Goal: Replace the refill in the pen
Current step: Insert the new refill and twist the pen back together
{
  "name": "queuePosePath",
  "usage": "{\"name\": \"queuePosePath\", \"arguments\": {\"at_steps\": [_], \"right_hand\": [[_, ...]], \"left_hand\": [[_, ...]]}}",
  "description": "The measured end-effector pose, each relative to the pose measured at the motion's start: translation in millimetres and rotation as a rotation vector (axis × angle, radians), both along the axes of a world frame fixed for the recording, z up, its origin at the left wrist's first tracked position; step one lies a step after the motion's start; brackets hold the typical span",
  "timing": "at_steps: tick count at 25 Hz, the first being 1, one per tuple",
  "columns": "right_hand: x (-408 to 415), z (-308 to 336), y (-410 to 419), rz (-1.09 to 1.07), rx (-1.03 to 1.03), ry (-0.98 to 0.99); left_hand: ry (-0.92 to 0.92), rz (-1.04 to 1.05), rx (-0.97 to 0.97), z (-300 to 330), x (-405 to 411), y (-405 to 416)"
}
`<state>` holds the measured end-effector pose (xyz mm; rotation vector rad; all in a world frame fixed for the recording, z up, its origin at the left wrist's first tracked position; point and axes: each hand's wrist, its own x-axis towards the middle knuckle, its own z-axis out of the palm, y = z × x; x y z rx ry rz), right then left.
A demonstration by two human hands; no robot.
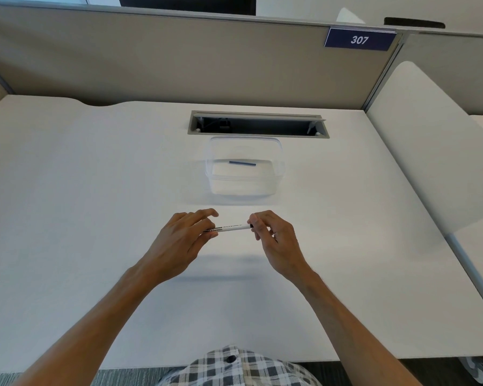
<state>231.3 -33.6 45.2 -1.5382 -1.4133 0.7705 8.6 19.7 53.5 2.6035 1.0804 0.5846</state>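
So the pen [230, 227] is a white one with black print along the barrel, held level above the desk [95, 190], roughly dead center of the view and just a touch toward 6 o'clock from the middle. The left hand [179, 240] has its fingers wrapped around the left end of the barrel, and the right hand [273, 235] is pinching the other end, where there's a small dark tip or cap poking out between thumb and forefinger. Both hands are clearly gripping the pen, neither is loose. Straight up at 12 o'clock from the pen sits a clear plastic box [244, 185] on the desk, well apart from the hands, and inside it there's a thin dark blue stick [242, 163] lying flat, looks like a refill, but it's too small to be sure. Beyond the box at 12 o'clock is a cable slot [258, 125] cut into the desk, lid open. Off at around 1 o'clock, on the beige divider [151, 57], there's a blue sign [359, 39] reading 307. At 6 o'clock you can see a bit of checked shirt [234, 369].
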Motion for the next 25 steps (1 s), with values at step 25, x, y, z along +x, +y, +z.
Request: {"name": "queuePosePath", "arguments": {"at_steps": [25], "right_hand": [[-0.3,9.3,0.4,-0.051,-0.021,0.103]], "left_hand": [[0.009,-0.003,-0.009,4.6,0.5,1.4]]}}
